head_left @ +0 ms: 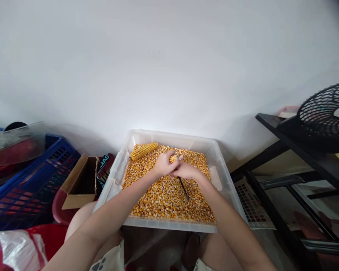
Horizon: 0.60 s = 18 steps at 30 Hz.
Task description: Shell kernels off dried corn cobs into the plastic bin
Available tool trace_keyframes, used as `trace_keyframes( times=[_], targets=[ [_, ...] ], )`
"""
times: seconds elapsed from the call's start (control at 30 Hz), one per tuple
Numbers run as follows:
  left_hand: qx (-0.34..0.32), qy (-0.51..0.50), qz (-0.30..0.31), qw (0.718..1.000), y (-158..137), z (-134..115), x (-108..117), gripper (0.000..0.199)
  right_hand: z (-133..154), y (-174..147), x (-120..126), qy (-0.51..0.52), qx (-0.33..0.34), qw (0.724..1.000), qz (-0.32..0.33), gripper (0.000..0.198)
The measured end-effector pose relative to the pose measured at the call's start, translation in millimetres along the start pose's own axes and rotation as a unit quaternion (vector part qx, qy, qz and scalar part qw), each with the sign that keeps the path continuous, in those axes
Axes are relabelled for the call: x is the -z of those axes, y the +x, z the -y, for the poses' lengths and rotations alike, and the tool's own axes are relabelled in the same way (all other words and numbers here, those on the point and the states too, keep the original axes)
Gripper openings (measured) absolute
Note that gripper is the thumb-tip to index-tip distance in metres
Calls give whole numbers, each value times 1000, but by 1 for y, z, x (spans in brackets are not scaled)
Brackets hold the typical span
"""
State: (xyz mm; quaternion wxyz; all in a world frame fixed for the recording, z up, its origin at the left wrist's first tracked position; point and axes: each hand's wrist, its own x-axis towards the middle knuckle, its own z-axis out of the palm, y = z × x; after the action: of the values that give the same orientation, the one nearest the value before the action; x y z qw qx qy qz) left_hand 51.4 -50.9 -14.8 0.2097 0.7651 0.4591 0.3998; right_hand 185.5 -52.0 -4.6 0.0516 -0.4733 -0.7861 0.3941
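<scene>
My left hand [164, 163] is closed around an ear of corn [174, 158], whose yellow end shows between my fingers. Close against it, my right hand [183, 170] is closed too, its fingers at the same ear. A thin dark rod [183, 188], possibly a screwdriver, sticks out below my right hand; whether that hand grips it or it lies on the kernels I cannot tell. Loose corn kernels [164, 199] fill the clear plastic bin [172, 134] under both hands. Another ear of corn [144, 150], full of kernels, lies on them at the back left.
Left of the bin stand an open cardboard box [83, 180], a reddish tub [59, 207] and a blue plastic crate [53, 162]. On the right, a black rack [271, 124] carries a black fan [324, 113]. A white wall [169, 75] rises behind the bin.
</scene>
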Motion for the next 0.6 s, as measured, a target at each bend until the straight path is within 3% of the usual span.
trace_keyframes(
  times=[0.6],
  targets=[
    [-64, 44, 54, 995, 5, 8, 8, 17, -9, 11, -18, 60, -39, 996, -43, 18]
  ],
)
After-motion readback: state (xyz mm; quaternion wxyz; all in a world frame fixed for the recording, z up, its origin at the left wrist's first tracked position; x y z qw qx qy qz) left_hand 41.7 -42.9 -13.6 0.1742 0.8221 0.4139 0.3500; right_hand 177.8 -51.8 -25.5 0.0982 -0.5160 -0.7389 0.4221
